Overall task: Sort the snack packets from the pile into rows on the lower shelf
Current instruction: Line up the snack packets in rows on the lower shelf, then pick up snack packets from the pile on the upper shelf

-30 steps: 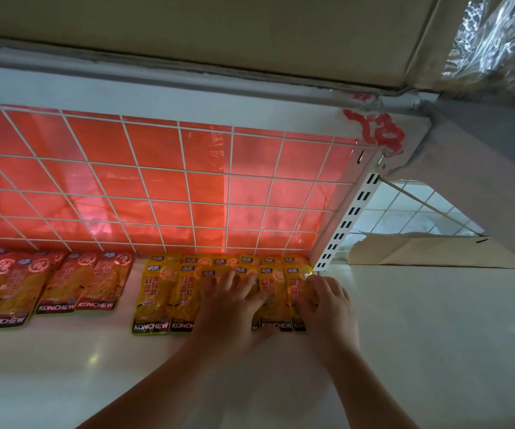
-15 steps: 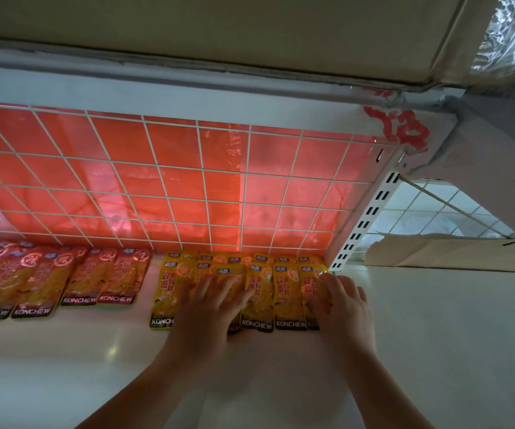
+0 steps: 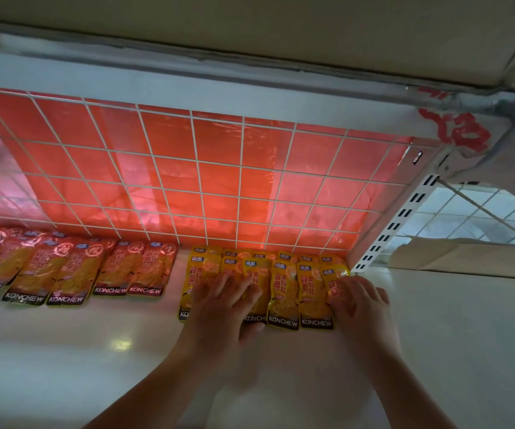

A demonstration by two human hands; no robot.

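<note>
Left hand [image 3: 222, 308] has slid leftward, flat on the yellow packets [image 3: 284, 292]; right hand [image 3: 361, 308] stays flat, hiding their right end.

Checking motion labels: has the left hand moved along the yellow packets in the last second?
Yes. The left hand has slid leftward over the yellow KONCHEW packets, away from the white slotted upright on the right.

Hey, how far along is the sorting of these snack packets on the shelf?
Done: the red packets lie in a row on the left of the shelf. In hand: the left hand and right hand press flat on the yellow packets, whose front edges are uneven, likely squaring them up. Left: evening that row; the pile is out of view, so I cannot tell how many remain.
</note>
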